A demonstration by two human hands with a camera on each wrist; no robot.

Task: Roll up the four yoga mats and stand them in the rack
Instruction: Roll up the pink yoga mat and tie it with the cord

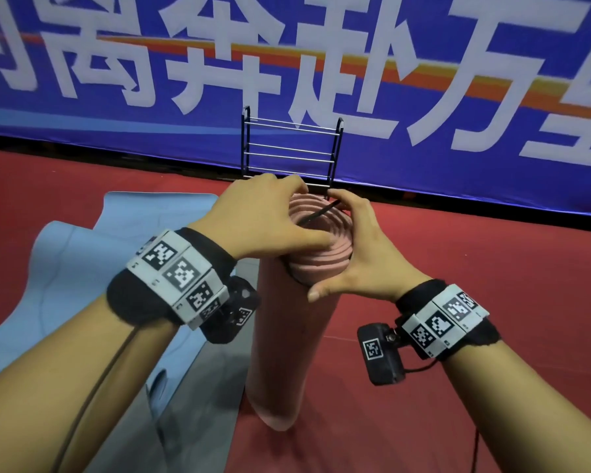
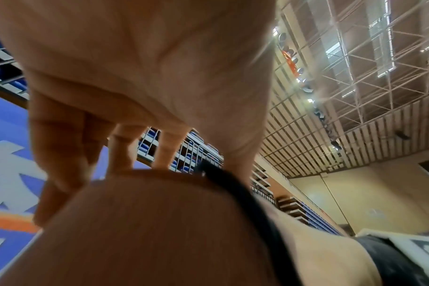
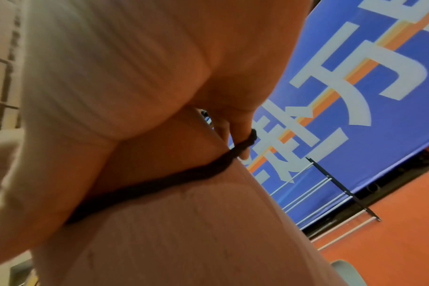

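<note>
Pink yoga mat (image 1: 280, 343): rolled, standing on end at centre frame on the red floor (image 1: 458, 268), spiral top end facing up. Black cord (image 1: 321, 211): crosses the top end and runs round the roll's upper part. Left hand (image 1: 260, 220): draped over the top from the left, fingers curled at the far rim on the cord. Right hand (image 1: 359, 247): wrapped round the roll's right side, fingertips pinching the cord. Rack (image 1: 290, 148): black frame, silver bars, upper centre behind the roll. Blue mat (image 1: 116, 268): unrolled, lower left, beside a grey mat (image 1: 205, 387). Blue banner (image 1: 423, 97): across the top
</note>
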